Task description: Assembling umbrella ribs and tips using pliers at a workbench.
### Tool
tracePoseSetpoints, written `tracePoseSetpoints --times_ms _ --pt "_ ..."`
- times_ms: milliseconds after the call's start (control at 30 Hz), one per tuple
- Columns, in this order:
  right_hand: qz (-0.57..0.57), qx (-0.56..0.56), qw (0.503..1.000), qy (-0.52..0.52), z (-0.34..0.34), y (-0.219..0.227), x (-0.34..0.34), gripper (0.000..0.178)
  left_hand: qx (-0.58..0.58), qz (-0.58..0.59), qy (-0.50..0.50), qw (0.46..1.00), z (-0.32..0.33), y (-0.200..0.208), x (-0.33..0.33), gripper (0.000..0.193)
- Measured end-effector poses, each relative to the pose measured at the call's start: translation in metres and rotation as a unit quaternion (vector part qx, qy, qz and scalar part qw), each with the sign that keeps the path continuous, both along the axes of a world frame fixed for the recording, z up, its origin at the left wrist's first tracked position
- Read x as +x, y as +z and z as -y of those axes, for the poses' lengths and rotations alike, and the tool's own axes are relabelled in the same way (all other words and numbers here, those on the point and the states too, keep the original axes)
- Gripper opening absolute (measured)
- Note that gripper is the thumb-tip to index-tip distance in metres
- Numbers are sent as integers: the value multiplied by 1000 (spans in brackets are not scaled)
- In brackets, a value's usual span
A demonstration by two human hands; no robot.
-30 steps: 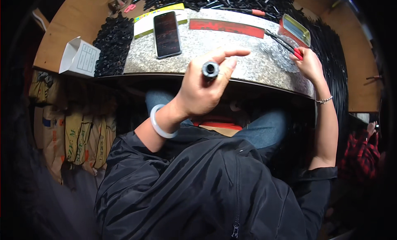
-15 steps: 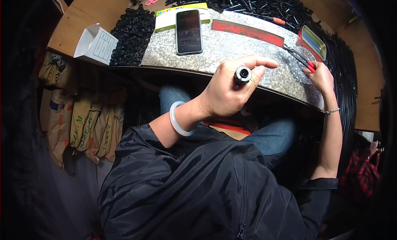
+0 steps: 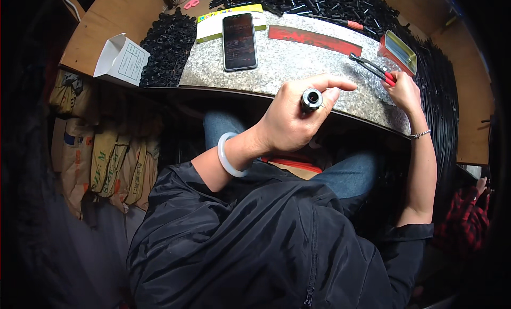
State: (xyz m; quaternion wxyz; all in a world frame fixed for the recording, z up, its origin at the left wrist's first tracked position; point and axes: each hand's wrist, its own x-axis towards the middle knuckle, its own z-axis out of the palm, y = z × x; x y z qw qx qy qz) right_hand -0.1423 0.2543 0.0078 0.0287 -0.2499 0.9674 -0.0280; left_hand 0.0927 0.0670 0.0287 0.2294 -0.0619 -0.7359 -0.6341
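Head view: the left hand (image 3: 290,122) is curled shut around a short dark cylinder with a metal end (image 3: 311,99), forefinger stretched out over the near edge of the speckled stone slab (image 3: 298,61), the piece held up just above that edge. The right hand (image 3: 403,91) rests at the slab's right end with its fingers closed on the red handles of a pair of pliers (image 3: 372,69) (whether it has lifted them off the stone cannot be told). This looks like the step of bringing part and tool together; the next move would call for carrying the pliers leftward to the cylinder's open end. Room is fair across the bare middle of the slab, but a phone (image 3: 239,34) lies at its left, a red tin (image 3: 397,51) stands just beyond the pliers, and heaps of black parts (image 3: 167,40) crowd the far and left sides
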Motion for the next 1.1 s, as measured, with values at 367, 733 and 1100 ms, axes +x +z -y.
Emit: tracePoseSetpoints --times_ms 367,733,1100 --pt "-177 -187 964 67 -21 -3 5 20 -8 41 -31 999 2 8 1 24" --pt "-194 -507 740 398 33 27 128 23 61 -10 3 998 -16 -3 1 16" --pt "-195 -562 715 367 45 15 139 23 83 41 -19 996 -10 5 11 17"
